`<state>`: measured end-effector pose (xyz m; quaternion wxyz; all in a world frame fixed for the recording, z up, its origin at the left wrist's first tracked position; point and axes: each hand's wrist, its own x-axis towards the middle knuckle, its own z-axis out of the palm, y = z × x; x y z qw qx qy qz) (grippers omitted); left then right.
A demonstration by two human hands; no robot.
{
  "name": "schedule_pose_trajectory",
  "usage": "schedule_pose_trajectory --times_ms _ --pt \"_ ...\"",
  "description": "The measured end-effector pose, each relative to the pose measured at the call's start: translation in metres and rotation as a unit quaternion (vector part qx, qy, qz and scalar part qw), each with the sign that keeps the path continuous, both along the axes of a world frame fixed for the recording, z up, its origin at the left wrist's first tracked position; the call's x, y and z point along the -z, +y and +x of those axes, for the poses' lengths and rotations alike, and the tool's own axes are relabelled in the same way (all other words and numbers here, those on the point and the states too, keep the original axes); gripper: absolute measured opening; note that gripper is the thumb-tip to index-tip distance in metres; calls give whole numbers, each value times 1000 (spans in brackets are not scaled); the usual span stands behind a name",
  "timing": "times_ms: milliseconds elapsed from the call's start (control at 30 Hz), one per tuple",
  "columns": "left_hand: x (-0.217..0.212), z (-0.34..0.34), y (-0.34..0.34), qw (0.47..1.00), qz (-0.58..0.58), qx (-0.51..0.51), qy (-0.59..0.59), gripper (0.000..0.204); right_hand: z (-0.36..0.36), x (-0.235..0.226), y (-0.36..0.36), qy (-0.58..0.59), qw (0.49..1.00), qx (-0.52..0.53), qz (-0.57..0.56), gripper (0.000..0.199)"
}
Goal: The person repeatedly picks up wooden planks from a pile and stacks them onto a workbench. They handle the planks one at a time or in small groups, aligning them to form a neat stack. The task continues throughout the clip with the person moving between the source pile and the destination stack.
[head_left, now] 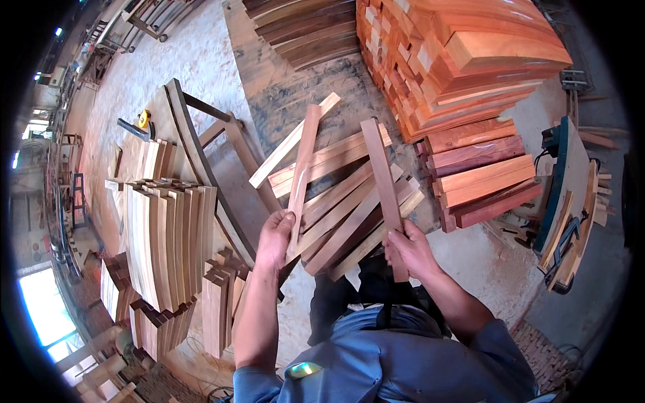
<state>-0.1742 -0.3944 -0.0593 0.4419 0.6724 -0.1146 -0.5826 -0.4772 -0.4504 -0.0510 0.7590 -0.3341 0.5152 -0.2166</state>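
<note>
My left hand is closed round the lower end of a reddish-brown wood strip, which stands up and leans slightly right. In my right hand is a darker brown wood strip, gripped near its lower end and tilted to the left. Between and behind the two strips lies a loose pile of wood strips on the worktable. Beyond my left hand's strip, a pale wood strip rests at a slant across the pile's far side.
A tall stack of orange-red boards stands at the far right, with shorter red-brown blocks before it. On the left are upright bundles of pale strips, a curved wooden frame and a yellow tape measure. Dark boards lie at the back.
</note>
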Motion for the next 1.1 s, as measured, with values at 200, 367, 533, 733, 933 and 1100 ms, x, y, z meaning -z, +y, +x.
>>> schedule_pose_trajectory --times_ms 200,367,533,733,933,1100 --pt "-25 -35 27 988 -58 -66 125 21 47 -4 -4 -48 997 -16 -64 25" --pt "-23 -53 42 984 -81 -89 130 23 73 11 0 -13 985 -39 -167 30" --pt "-36 -67 46 977 -136 -96 134 24 83 9 8 12 981 -47 -190 37" --pt "-15 -84 60 989 -114 -89 -17 21 90 3 18 29 982 -38 -184 38" --pt "-11 -104 55 992 -78 -90 -51 23 102 35 34 73 976 -35 -202 37" --pt "-13 -96 62 997 -52 -50 -9 38 95 30 29 -13 992 -95 -80 38"
